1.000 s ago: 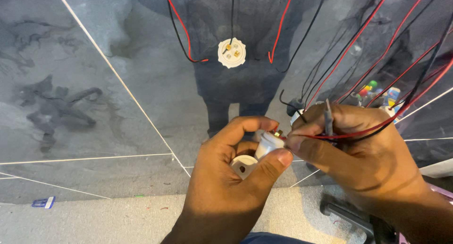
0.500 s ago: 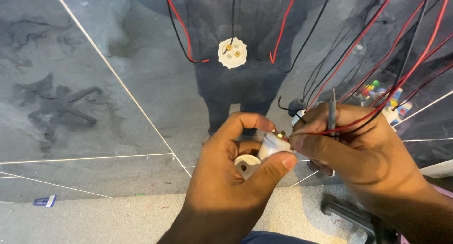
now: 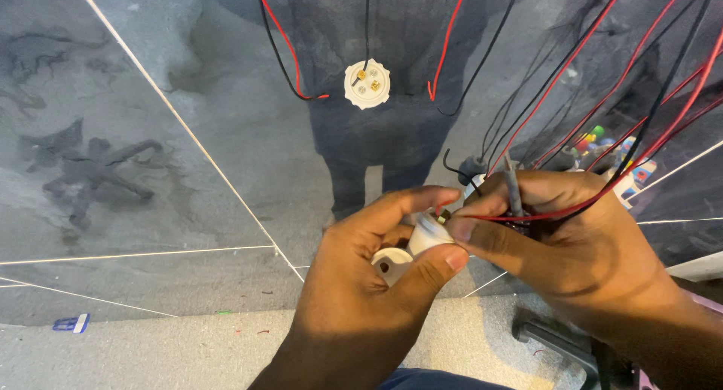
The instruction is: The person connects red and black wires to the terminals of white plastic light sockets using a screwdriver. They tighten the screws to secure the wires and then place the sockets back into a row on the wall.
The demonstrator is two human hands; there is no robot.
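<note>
1. The left hand point(image 3: 376, 284) is closed around a small white lamp holder point(image 3: 428, 235), with the thumb on its near side and the index finger curved over the top.
2. The lamp holder sits in the middle of the view, between both hands. Its long axis is tilted, and the upper end points up and to the right, toward the right hand point(image 3: 572, 239).
3. The right hand is closed; its thumb and fingertips press at the holder's upper end, and it also grips a thin screwdriver point(image 3: 514, 190) that stands nearly upright, and a bunch of red and black wires point(image 3: 602, 198).
4. The wires run up to the right and cross over the right hand.
5. Farther away, another white holder point(image 3: 367, 83) hangs on wires over the grey floor point(image 3: 151, 171).
6. The fingers hide the place where wire and holder meet.
</note>
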